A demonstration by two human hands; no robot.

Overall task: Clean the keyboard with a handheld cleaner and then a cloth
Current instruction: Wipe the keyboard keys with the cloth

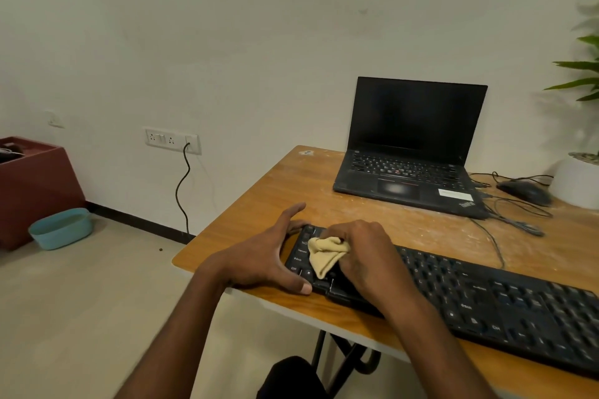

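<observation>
Both forearms reach in from the bottom edge toward the near-left end of the black keyboard (pixel 470 298), which lies slanted across the wooden table (pixel 259 204). Right hand (pixel 366 253) has its grip bunched round a yellow cloth (pixel 325 254) and presses it onto the keys beside Ctrl and Shift. Left hand (pixel 269 253) is spread, thumb on the front edge and fingers round the far corner, bracing the board without clenching anything. No handheld cleaner is in view, so by my judgement the cloth step is in hand. Most keys lie to the right of the cloth, so the next move calls for wiping rightward along the rows while the left hand steadies the keyboard
</observation>
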